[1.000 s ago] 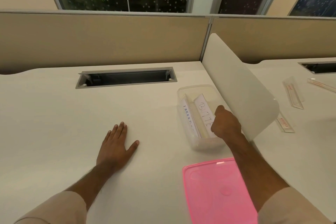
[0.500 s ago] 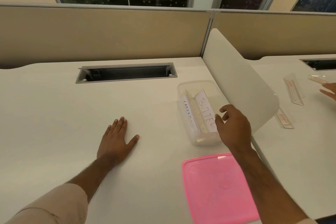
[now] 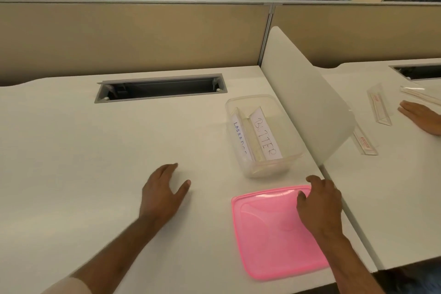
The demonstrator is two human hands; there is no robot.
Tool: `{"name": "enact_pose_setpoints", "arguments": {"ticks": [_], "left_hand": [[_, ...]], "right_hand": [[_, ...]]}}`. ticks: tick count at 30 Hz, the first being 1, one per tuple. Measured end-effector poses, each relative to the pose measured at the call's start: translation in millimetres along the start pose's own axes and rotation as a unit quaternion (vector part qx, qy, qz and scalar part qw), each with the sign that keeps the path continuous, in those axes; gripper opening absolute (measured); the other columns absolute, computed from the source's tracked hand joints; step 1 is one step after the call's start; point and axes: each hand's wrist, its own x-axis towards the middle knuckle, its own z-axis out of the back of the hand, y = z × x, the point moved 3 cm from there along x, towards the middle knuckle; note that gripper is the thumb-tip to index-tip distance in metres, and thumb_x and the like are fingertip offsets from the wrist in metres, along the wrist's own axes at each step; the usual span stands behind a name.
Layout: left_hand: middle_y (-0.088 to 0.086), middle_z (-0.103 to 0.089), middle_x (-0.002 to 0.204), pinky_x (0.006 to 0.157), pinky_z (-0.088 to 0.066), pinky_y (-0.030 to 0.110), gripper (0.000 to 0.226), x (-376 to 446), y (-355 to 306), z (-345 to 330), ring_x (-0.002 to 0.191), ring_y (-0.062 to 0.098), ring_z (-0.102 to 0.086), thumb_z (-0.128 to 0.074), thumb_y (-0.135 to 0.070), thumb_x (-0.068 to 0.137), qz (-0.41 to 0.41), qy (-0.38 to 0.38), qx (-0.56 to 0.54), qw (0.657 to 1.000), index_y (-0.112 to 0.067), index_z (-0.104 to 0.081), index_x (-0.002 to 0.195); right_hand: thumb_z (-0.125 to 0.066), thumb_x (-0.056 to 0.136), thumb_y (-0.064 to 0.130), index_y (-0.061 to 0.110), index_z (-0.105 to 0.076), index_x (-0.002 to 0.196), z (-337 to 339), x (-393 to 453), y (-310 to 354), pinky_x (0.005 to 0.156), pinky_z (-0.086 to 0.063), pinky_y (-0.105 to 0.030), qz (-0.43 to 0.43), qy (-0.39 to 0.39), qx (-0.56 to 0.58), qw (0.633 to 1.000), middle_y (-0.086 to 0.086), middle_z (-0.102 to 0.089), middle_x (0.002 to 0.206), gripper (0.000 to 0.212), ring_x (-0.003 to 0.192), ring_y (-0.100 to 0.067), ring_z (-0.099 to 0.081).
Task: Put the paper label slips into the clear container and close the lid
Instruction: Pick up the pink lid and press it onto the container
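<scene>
The clear container (image 3: pixel 269 169) stands open on the white desk, beside the curved divider. Two paper label slips lean inside it: one reading BUTTER (image 3: pixel 265 135) and one with blue writing (image 3: pixel 239 136) to its left. The pink lid (image 3: pixel 269 236) lies flat on the desk just in front of the container. My right hand (image 3: pixel 321 203) rests on the lid's far right corner, fingers curled over its edge, the lid still flat. My left hand (image 3: pixel 162 191) lies on the bare desk to the left, fingers slightly raised, holding nothing.
A curved white divider (image 3: pixel 307 112) rises right of the container. Beyond it, another person's hand (image 3: pixel 420 116) rests among clear plastic label holders (image 3: pixel 379 107) on the neighbouring desk. A cable slot (image 3: pixel 160 88) is cut into the desk at the back, before a beige partition.
My right hand left the slips in the container and came back down onto the pink lid's far right corner. My left hand's fingers lifted a little. Another person's hand came further in at right.
</scene>
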Motion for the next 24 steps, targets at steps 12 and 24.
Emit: {"name": "enact_pose_setpoints", "arguments": {"ticks": [12, 24], "left_hand": [[-0.007, -0.070, 0.083, 0.070, -0.052, 0.023, 0.050, -90.2, -72.9, -26.2, 0.078, 0.009, -0.069, -0.068, -0.050, 0.082, 0.130, 0.271, -0.155, 0.941, -0.023, -0.059, 0.123], [0.003, -0.072, 0.072, 0.059, -0.061, 0.038, 0.009, -106.5, -33.6, 9.0, 0.054, 0.015, -0.068, -0.061, -0.008, 0.084, 0.245, 0.141, -0.259, 0.923, -0.015, -0.063, 0.089]], "right_hand": [[-0.057, 0.090, 0.012, 0.012, -0.056, 0.127, -12.8, -19.9, 7.6, 0.085, -0.044, -0.046, -0.008, 0.036, -0.027, 0.999, -0.018, -0.057, 0.115, 0.038, 0.108, -0.037, -0.051], [-0.062, 0.088, 0.008, 0.010, -0.061, 0.122, -7.3, -50.4, 38.8, 0.091, -0.047, -0.044, 0.001, 0.064, 0.122, 0.990, -0.019, -0.061, 0.112, 0.034, 0.109, -0.038, -0.054]]}}
